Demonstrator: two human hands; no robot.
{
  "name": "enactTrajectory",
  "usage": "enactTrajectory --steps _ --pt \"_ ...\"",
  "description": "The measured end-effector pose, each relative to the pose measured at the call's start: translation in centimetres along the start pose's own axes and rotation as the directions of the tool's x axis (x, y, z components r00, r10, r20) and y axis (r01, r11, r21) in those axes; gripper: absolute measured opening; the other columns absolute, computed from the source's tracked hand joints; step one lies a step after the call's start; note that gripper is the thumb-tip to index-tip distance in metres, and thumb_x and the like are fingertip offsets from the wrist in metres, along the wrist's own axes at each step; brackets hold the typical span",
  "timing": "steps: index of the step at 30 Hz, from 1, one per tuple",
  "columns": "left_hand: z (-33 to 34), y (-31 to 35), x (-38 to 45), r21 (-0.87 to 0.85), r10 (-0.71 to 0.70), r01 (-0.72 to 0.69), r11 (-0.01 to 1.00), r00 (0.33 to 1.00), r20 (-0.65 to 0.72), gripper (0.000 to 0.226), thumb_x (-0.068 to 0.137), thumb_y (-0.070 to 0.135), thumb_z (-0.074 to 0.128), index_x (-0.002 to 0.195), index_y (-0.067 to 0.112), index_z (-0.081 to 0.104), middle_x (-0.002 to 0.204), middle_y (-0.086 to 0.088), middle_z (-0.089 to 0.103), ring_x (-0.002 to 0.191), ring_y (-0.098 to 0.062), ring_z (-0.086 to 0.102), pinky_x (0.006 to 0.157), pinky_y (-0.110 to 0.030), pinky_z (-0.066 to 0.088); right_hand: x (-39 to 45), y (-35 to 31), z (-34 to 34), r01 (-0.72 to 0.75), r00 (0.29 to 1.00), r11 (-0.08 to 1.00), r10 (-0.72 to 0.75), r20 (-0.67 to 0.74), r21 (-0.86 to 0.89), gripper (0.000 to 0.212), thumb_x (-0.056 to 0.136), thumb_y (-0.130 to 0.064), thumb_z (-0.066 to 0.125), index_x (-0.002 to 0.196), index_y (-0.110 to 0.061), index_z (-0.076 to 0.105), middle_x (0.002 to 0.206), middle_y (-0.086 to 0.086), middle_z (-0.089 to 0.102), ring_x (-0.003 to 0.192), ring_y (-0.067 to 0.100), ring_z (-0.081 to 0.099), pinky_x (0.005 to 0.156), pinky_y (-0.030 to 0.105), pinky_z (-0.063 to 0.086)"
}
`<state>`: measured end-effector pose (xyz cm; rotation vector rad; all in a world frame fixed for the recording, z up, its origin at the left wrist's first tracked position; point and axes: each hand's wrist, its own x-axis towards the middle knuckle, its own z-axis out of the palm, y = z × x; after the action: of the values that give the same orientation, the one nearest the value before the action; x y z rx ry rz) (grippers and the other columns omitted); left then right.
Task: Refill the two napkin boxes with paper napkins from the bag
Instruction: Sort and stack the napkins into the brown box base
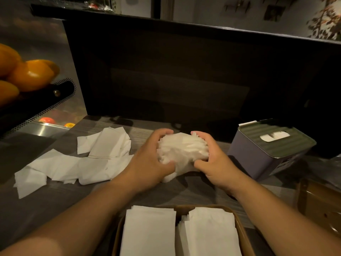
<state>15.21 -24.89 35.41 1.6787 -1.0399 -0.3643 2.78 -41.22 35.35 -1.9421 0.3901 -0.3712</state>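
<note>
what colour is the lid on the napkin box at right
Dark green, ribbed lid, seen in the head view.

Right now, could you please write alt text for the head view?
Left hand and right hand grip a white napkin bundle above a grey counter, between loose white napkins and a lidded grey napkin box.

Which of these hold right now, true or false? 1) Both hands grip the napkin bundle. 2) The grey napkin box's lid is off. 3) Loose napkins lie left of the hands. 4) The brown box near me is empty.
1) True: the left hand and right hand grip the napkin bundle from both sides.
2) False: the grey napkin box has its lid on, a napkin showing in the slot.
3) True: loose napkins lie spread on the counter.
4) False: the brown box holds two napkin stacks.
</note>
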Motion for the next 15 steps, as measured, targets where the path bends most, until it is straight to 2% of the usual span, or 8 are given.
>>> enactTrajectory --steps 2,4,6,8,10,12,14,15 --pt "0.4 -0.1 -0.1 0.104 0.051 -0.058 0.993 0.996 0.071 0.078 0.073 0.029 0.083 0.122 0.059 0.031 0.118 0.042 0.039 0.112 0.019 0.043 0.078 -0.002 0.045 -0.1 0.1 0.1 0.0 0.997 1.0 0.002 0.074 -0.024 0.094 0.087 0.002 0.068 0.15 -0.05 0.023 0.139 -0.014 0.044 0.119 0.01 0.056 0.089 0.022 0.057" --pt "0.6 -0.3 0.0 0.157 0.078 -0.086 0.984 0.996 0.054 0.08 0.072 0.035 0.084 0.121 0.061 0.027 0.119 0.046 0.033 0.111 0.028 0.034 0.076 0.002 0.039 -0.2 0.3 0.2 0.037 0.99 0.999 -0.034 0.136 -0.022 0.103 0.086 0.0 0.074 0.151 -0.054 0.016 0.143 -0.021 0.037 0.123 0.004 0.052 0.087 0.016 0.055" --pt "0.5 -0.6 0.2 0.164 0.063 -0.062 0.985 0.998 -0.004 0.078 0.074 0.033 0.082 0.124 0.059 0.029 0.122 0.037 0.036 0.114 0.017 0.04 0.077 -0.002 0.042 -0.2 0.6 0.3 0.095 0.987 0.995 -0.093 0.13 -0.008 0.105 0.084 0.0 0.077 0.15 -0.055 0.018 0.149 -0.022 0.033 0.13 0.003 0.048 0.092 0.017 0.053" --pt "0.5 -0.9 0.3 0.18 0.057 -0.049 0.982 0.998 -0.04 0.07 0.074 0.033 0.083 0.121 0.056 0.037 0.124 0.029 0.043 0.113 0.004 0.047 0.082 -0.011 0.046 -0.4 0.4 0.2 0.208 0.978 0.971 -0.205 0.042 -0.114 0.094 0.083 -0.003 0.075 0.146 -0.055 0.029 0.154 -0.02 0.029 0.137 0.005 0.042 0.1 0.024 0.053" --pt "0.4 -0.7 0.3 0.197 0.054 -0.047 0.979 0.998 -0.027 0.065 0.07 0.04 0.084 0.115 0.057 0.039 0.124 0.028 0.044 0.112 0.001 0.048 0.086 -0.017 0.047 -0.2 0.3 0.2 0.372 0.909 0.833 -0.417 -0.022 -0.41 0.074 0.083 -0.01 0.072 0.141 -0.048 0.044 0.159 -0.015 0.026 0.144 0.008 0.034 0.11 0.035 0.048" --pt "0.5 -0.6 0.2 0.199 0.063 -0.065 0.978 0.998 0.019 0.07 0.065 0.046 0.086 0.116 0.055 0.039 0.125 0.027 0.043 0.113 0.002 0.048 0.087 -0.02 0.049 0.1 0.6 0.3 0.495 0.806 0.597 -0.586 0.078 -0.631 0.054 0.085 -0.016 0.066 0.136 -0.032 0.058 0.16 -0.003 0.032 0.15 0.018 0.029 0.119 0.053 0.033" --pt "0.5 -0.8 0.2 0.164 0.072 -0.08 0.983 0.996 0.055 0.082 0.062 0.045 0.088 0.125 0.05 0.036 0.128 0.023 0.045 0.116 -0.001 0.051 0.091 -0.028 0.053 0.3 1.0 0.5 0.581 0.736 0.416 -0.636 0.232 -0.7 0.042 0.086 -0.02 0.062 0.128 -0.024 0.066 0.157 0.004 0.04 0.152 0.024 0.027 0.122 0.063 0.018" --pt "0.5 -0.8 0.2 0.138 0.077 -0.086 0.987 0.995 0.071 0.086 0.062 0.042 0.089 0.128 0.048 0.035 0.129 0.021 0.045 0.117 -0.002 0.052 0.092 -0.03 0.054 0.3 1.2 0.5 0.608 0.717 0.376 -0.638 0.28 -0.699 0.04 0.087 -0.02 0.062 0.127 -0.024 0.068 0.156 0.004 0.041 0.152 0.025 0.026 0.122 0.064 0.014"
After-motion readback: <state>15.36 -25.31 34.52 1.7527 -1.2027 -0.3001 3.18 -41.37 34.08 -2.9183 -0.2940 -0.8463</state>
